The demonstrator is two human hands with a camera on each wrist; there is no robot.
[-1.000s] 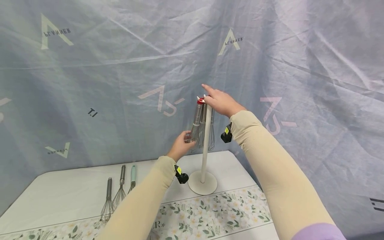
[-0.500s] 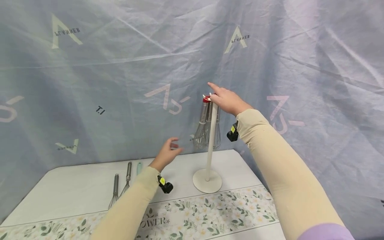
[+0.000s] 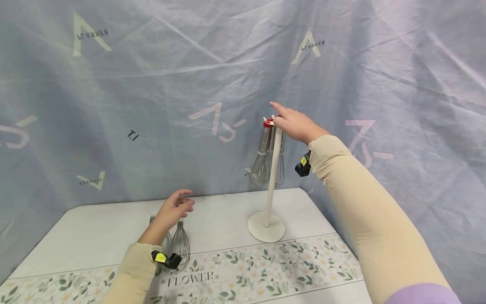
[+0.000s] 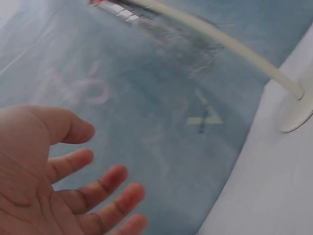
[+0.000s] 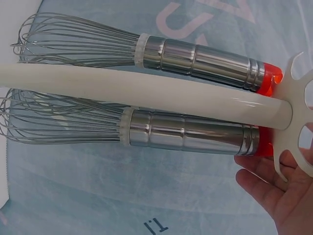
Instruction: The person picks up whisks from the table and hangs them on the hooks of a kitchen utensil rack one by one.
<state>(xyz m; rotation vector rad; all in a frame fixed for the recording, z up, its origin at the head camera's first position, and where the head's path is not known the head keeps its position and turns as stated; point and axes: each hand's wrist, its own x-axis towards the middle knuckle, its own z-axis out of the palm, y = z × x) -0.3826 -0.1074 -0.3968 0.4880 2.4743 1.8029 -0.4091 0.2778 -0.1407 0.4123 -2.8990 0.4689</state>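
A white stand [image 3: 271, 185] with a round base and a hooked top plate [image 5: 293, 105] rises at centre right. Steel whisks [image 5: 195, 134] with red ends hang from its hooks, wires downward. Up at the plate my right hand [image 3: 298, 124] holds the stand's top, index finger stretched out; in the right wrist view two fingertips [image 5: 257, 183] show past the hooks. Over the table's left half is my left hand [image 4: 34, 166], fingers loosely spread, holding nothing. Beneath it lie whisks [image 3: 181, 245], their handles mostly hidden by the hand.
A white table [image 3: 102, 228] carries a floral band [image 3: 258, 274] lettered FLOWER along its front. Behind and to the right hangs a grey-blue printed curtain [image 3: 167, 109], close to the table's back edge.
My left hand has left the hanging whisks and moved left and down, over the whisks lying on the table. My right hand stays at the stand's top.
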